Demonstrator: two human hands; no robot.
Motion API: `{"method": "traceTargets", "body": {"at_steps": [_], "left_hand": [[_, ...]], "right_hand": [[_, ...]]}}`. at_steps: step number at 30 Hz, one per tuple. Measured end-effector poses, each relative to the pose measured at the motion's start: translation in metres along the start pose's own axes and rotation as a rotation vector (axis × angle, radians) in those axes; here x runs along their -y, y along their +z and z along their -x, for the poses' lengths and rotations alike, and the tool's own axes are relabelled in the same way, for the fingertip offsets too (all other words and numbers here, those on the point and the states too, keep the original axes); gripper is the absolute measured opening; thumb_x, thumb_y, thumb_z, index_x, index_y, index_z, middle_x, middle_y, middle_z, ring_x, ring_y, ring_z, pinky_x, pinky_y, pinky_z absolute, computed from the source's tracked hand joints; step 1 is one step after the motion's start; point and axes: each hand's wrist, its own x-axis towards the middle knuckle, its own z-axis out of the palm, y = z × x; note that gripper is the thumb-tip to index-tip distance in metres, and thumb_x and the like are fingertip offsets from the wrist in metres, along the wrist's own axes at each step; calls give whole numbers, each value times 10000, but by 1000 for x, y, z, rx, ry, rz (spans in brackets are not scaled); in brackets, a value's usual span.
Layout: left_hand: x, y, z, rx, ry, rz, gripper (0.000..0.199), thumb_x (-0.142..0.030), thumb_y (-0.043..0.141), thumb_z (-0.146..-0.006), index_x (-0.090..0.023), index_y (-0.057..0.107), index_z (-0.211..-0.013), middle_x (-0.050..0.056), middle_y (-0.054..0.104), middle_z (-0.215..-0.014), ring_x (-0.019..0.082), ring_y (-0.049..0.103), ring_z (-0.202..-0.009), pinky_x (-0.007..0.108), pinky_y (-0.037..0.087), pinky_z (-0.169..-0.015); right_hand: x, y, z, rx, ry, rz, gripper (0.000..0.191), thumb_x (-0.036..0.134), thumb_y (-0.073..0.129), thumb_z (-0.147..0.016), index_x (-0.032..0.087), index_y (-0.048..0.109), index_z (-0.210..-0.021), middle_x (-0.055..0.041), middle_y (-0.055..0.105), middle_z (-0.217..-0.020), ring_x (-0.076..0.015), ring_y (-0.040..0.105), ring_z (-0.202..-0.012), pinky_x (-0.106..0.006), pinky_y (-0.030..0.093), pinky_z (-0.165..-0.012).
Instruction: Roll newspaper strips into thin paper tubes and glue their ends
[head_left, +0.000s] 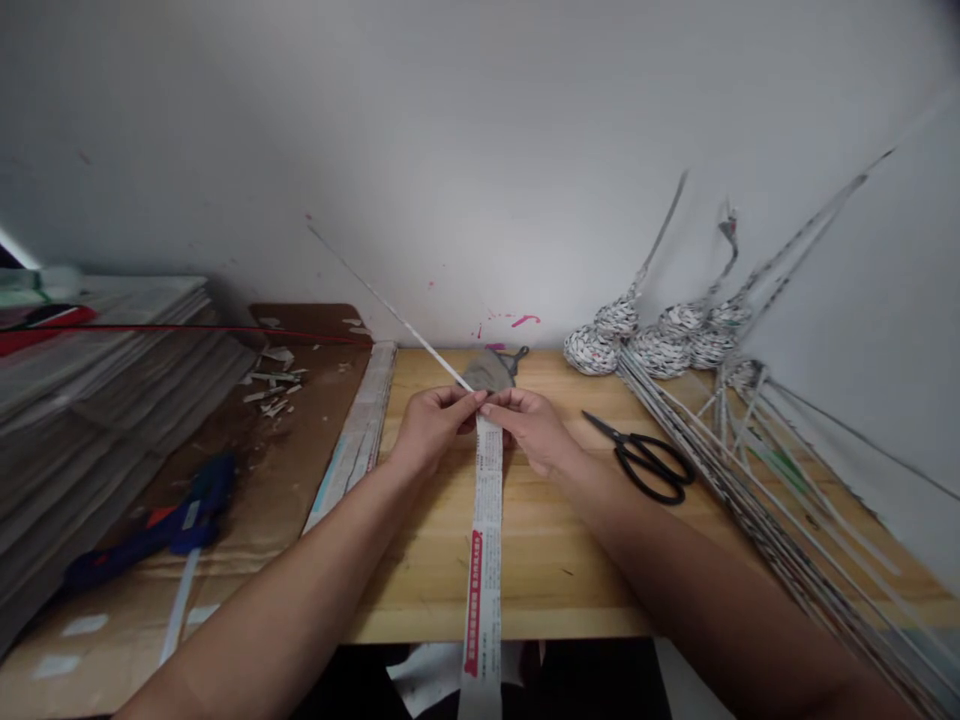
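Observation:
A long strip of newspaper [487, 520] hangs down toward me over the front edge of the table. Its upper end narrows into a thin rolled paper stick [390, 308], which points up and to the left. My left hand [442, 418] pinches the paper where the roll meets the flat strip. Right beside it, my right hand [525, 420] pinches the strip's upper end, fingertips nearly touching the left ones. Just behind the hands lies a grey flat object with a small loop [487, 370], partly covered by them.
Black-handled scissors [649, 462] lie to the right. Woven newspaper gourd shapes [656, 350] stand by the wall, near a bundle of paper sticks [720, 480]. On the left are a blue glue gun [202, 505], stacked newspapers [105, 420], cardboard [300, 420] and paper scraps [274, 385].

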Motion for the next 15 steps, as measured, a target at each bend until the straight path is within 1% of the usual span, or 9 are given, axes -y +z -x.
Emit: {"method": "traceTargets", "body": {"at_steps": [4, 7, 9, 12, 15], "left_hand": [[-4, -1, -1, -3, 16, -37, 281, -387, 789, -656, -120, 717, -710, 21, 633, -623, 98, 525, -548, 229, 414, -543], [-5, -2, -1, -3, 21, -46, 270, -380, 777, -669, -123, 709, -716, 31, 654, -662, 108, 553, -580, 231, 426, -561], [-5, -3, -1, 7, 13, -35, 285, -401, 771, -675, -130, 702, -735, 32, 664, -684, 119, 577, -610, 237, 443, -585], [-5, -3, 1, 42, -11, -22, 315, -437, 757, -688, -139, 697, -773, 42, 679, -727, 138, 607, -657, 255, 468, -618], [-5, -4, 1, 68, -27, -51, 323, -436, 765, -680, -145, 703, -805, 50, 684, -748, 152, 618, -665, 264, 472, -609]], "right_hand": [[-3, -2, -2, 21, 49, 19, 301, 359, 815, -625, 150, 641, -755, 10, 637, -633, -84, 538, -511, -214, 371, -458], [-3, -4, -4, 40, 76, -10, 332, 360, 842, -586, 134, 665, -753, -9, 653, -652, -85, 552, -535, -205, 364, -458], [-3, -4, -4, 46, 84, -45, 340, 353, 857, -559, 136, 664, -737, -6, 650, -641, -86, 553, -537, -203, 370, -460], [-4, -3, -4, 34, 72, -70, 331, 347, 858, -557, 143, 655, -720, 4, 639, -612, -88, 551, -528, -206, 381, -466], [-5, 0, -3, -8, 30, -40, 311, 348, 845, -579, 144, 640, -695, -2, 641, -598, -90, 553, -518, -207, 384, -464]]}}
